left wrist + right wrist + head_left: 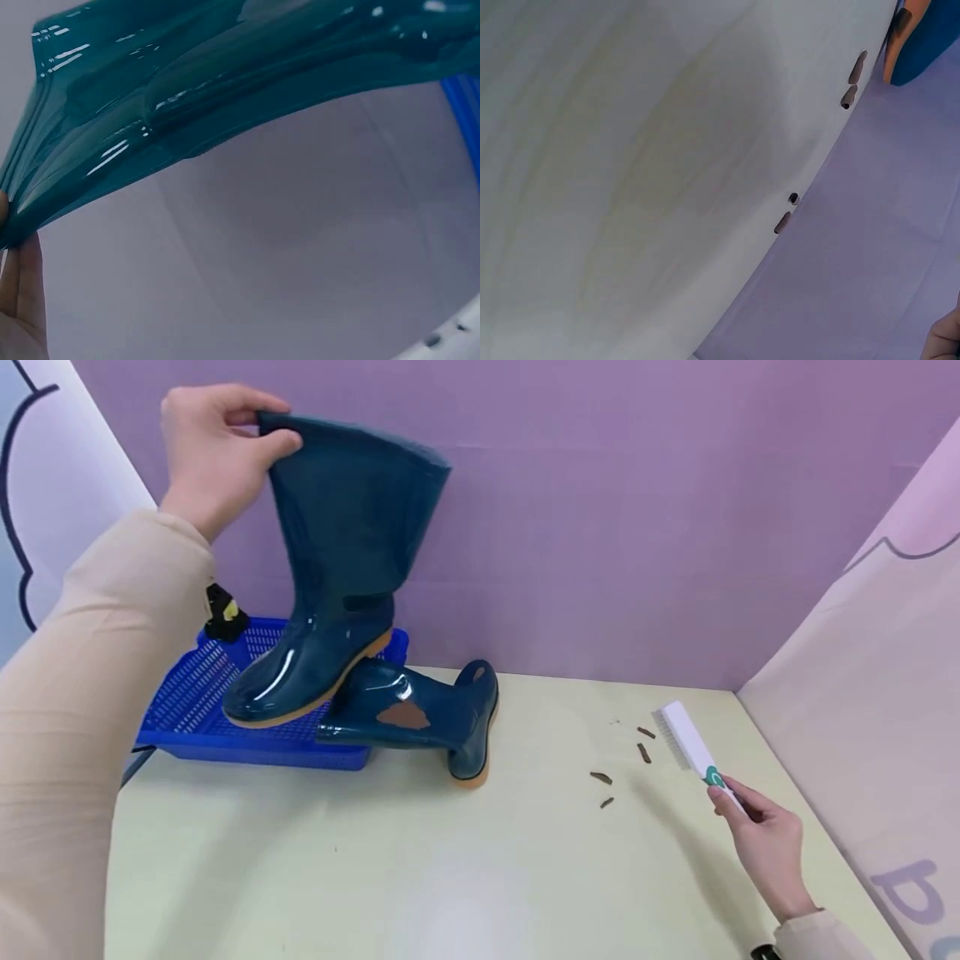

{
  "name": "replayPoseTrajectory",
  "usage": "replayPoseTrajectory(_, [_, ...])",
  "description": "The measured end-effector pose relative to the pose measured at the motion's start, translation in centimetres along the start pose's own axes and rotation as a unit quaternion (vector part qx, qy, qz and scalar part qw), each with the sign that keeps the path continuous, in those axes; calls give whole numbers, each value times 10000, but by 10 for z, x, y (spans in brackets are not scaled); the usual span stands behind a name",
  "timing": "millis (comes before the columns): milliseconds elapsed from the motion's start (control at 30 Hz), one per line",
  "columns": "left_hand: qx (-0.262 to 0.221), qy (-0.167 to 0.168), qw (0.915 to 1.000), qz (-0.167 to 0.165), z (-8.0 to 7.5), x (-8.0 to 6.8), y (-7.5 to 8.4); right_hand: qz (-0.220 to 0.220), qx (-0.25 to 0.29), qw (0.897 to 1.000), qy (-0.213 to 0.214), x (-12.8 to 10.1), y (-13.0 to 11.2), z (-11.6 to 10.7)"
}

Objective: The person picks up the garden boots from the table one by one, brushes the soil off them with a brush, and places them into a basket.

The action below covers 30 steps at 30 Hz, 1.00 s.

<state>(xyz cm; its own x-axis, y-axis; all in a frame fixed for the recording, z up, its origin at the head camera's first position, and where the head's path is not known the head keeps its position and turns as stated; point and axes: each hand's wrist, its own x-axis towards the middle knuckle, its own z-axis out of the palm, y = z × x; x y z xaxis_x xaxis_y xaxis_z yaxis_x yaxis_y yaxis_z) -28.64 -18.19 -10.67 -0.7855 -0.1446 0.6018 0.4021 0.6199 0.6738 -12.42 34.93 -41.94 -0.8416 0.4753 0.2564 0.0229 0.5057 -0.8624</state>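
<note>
1. The left hand (213, 452) is raised high and pinches the top rim of a tall dark-teal rubber boot (337, 568), thumb on the front of the cuff and fingers behind it.
2. That boot hangs upright from the grip, its toe resting in a blue plastic basket (187, 702) and its heel on the boot below; the left wrist view shows only the glossy shaft (225, 82) stretched out from the fingertips.
3. The right hand (761, 839) is low on the right, fingers wrapped round the handle of a white brush (693, 747) whose bristled head points away across the table.
4. A second boot (420, 714) lies on its side, half over the basket's near edge, with a brown patch of dirt on its shaft.
5. A few brown crumbs of dirt (622, 760) lie scattered on the pale table (375, 877), just left of the brush head.
6. Purple wall panels close in the table behind and to the right.
</note>
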Motion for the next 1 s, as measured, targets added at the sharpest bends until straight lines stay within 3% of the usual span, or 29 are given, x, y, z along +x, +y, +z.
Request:
replayPoseTrajectory(133, [59, 126, 9990, -430, -12, 4, -26, 128, -180, 9998, -1, -7, 1, -6])
replayPoseTrajectory(367, [-24, 424, 9930, -1104, -28, 4, -62, -32, -251, 9997, 19, 9, 55, -11])
replayPoseTrajectory(467, [-194, 558, 9883, -1407, -35, 1, -81, -33, -191, 9998, 58, 7, 44, -12])
replayPoseTrajectory(600, [-443, 795, 9798, -1778, -46, -5, -105, 54, 7, 10000, -43, -5, 11, -15])
replayPoseTrajectory(700, [-536, 996, 9754, -1892, -53, -9, -119, 96, -103, 9999, -59, -8, 8, -16])
replayPoseTrajectory(800, [-846, 1233, 9698, -1925, -58, -12, -129, 126, -226, 9997, -7, -5, 22, -17])
replayPoseTrajectory(1000, [-1569, 1409, 9604, -1820, -63, -9, -131, 2, -123, 9999, 17, -5, 25, -17])
